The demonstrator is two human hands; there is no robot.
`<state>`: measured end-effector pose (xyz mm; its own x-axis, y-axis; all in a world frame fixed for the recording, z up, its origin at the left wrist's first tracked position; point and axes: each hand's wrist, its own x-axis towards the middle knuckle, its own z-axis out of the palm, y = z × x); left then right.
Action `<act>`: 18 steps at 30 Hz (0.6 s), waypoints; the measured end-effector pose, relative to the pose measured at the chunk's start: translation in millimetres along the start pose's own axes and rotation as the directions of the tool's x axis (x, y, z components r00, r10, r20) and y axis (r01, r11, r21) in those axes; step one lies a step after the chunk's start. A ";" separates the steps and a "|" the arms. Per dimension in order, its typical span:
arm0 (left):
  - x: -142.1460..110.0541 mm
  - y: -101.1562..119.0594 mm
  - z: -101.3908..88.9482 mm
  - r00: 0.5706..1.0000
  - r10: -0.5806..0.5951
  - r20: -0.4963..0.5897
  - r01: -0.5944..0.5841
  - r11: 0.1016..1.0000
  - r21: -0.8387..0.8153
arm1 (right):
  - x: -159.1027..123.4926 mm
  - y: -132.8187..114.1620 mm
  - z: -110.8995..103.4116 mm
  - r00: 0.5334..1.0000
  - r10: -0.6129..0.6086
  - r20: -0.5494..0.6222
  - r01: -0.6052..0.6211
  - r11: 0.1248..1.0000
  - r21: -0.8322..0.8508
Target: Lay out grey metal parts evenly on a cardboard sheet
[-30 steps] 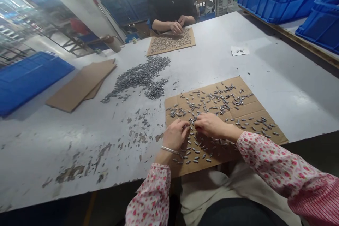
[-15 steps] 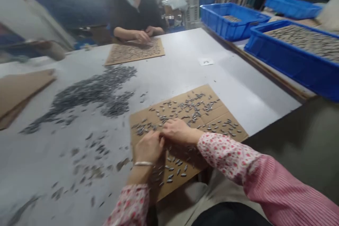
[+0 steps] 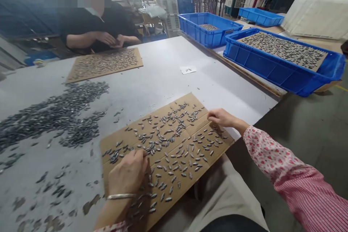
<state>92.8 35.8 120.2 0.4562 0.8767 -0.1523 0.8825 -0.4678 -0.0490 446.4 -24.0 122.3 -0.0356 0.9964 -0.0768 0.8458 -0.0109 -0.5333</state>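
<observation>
A sheet of brown cardboard (image 3: pixel 163 166) lies in front of me, scattered with small grey spindle-shaped metal pieces (image 3: pixel 174 139). Over its left part is my left hand (image 3: pixel 127 174), a metal bangle on the wrist. Its fingers are curled together, the tips down by a cluster of pieces; whether they pinch one is hidden. My right hand (image 3: pixel 221 117) hovers at the sheet's right edge with thumb and fingers pressed together. Anything between those fingertips is too small to make out.
Loose metal pieces form a large heap (image 3: pixel 54 116) on the white table (image 3: pixel 160 79). Across it sits a co-worker (image 3: pixel 95 32) behind another piece-covered cardboard (image 3: pixel 108 65). Blue crates (image 3: pixel 261 67) line the right side. A small white card (image 3: pixel 188 70) lies farther back.
My hands, together over the middle of the cardboard before, are now apart: the right has moved to the right edge, the left stays over the left part. The view has turned right.
</observation>
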 end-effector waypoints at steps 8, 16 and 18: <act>29.1 84.8 -42.3 0.957 0.268 -0.108 -0.287 0.922 -0.261 | 0.1 38.8 21.9 0.998 0.010 0.069 -0.014 0.998 0.057; 69.4 162.9 -28.1 0.887 0.424 -0.181 -0.461 0.826 -0.325 | -19.7 40.1 20.2 0.981 0.106 -0.162 -0.074 0.978 0.195; 77.8 174.3 -23.7 0.889 0.429 -0.161 -0.458 0.831 -0.317 | -24.8 46.3 24.6 0.988 0.075 -0.132 -0.053 0.985 0.162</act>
<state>284.8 25.1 123.2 0.8022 0.5970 0.0021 0.5604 -0.7542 0.3423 473.4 -51.2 78.8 0.0989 0.9951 -0.0045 0.7489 -0.0774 -0.6582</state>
